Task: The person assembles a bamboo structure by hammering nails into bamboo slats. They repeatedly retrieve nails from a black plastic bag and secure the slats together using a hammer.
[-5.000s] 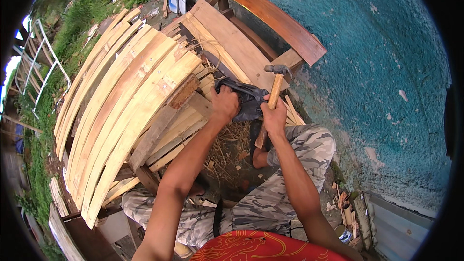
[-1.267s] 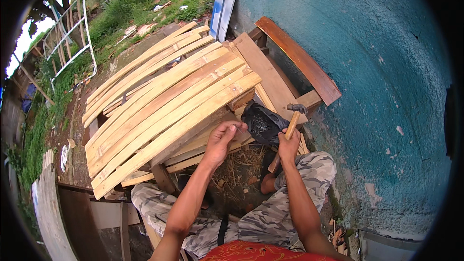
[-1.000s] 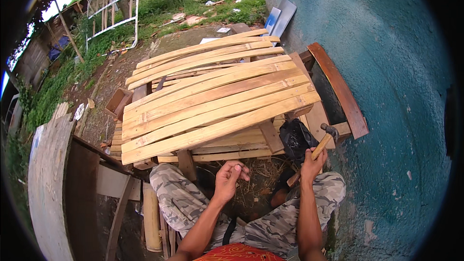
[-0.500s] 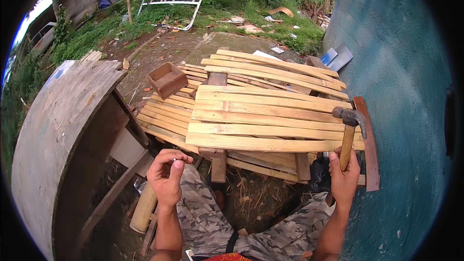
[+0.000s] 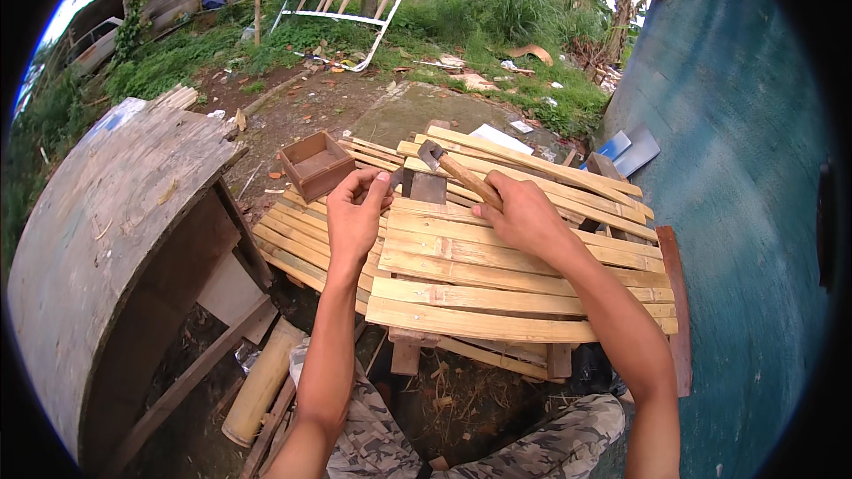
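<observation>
My right hand (image 5: 531, 217) is closed round the wooden handle of a claw hammer (image 5: 469, 179). The hammer's dark metal head points far left, over the bamboo slats (image 5: 497, 257). These lie side by side across dark wooden crosspieces (image 5: 428, 188), with a gap between the nearer and farther groups. At the left end of that gap, my left hand (image 5: 355, 213) pinches thumb and fingers together. A small nail showed in this pinch a moment ago; now the fingers mostly hide it. Small nail heads dot the nearer slats.
More bamboo slats (image 5: 297, 235) lie beneath at the left, with an open wooden box (image 5: 315, 164) beyond them. A weathered board (image 5: 115, 213) stands on the left, and a bamboo piece (image 5: 262, 381) below. The blue-green wall (image 5: 737, 168) closes the right side, a reddish-brown plank (image 5: 676, 302) against it.
Both hands have moved forward over the slats, the right one also swinging left with the hammer. The hammer head has tipped from upright to pointing far left. The view has shifted too.
</observation>
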The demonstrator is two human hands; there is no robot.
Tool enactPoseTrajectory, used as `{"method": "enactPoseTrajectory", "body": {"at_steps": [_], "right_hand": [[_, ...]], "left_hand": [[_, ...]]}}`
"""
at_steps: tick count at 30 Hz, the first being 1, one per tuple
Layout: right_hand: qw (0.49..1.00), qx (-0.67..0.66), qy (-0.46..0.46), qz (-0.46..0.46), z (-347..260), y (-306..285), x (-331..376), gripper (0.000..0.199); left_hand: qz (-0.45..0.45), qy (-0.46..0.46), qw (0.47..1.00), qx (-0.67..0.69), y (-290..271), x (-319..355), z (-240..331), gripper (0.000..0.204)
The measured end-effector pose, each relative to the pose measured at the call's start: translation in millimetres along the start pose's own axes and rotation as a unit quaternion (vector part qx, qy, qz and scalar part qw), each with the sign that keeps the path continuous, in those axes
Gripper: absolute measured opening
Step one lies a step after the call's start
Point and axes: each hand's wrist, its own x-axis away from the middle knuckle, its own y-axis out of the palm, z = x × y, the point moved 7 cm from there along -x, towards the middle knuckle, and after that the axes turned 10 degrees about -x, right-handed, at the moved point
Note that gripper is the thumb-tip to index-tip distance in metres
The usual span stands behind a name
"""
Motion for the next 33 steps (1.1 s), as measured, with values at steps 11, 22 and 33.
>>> {"method": "enactPoseTrajectory", "body": {"at_steps": [11, 22, 33], "right_hand": [[0.998, -0.044, 0.020, -0.027, 22.1, 4.4, 3.4, 0.037], [0.997, -0.052, 0.043, -0.049, 21.4, 5.4, 2.6, 0.037], [0.997, -0.045, 0.051, -0.038, 22.9, 6.2, 4.8, 0.037]], "left_hand": [[-0.014, -0.018, 1.000, 0.006, 0.6, 23.7, 17.4, 0.020], [-0.192, 0.039, 0.968, -0.159, 25.2, -0.6, 31.8, 0.023], [-0.208, 0.038, 0.963, -0.167, 28.5, 0.4, 21.8, 0.022]]}}
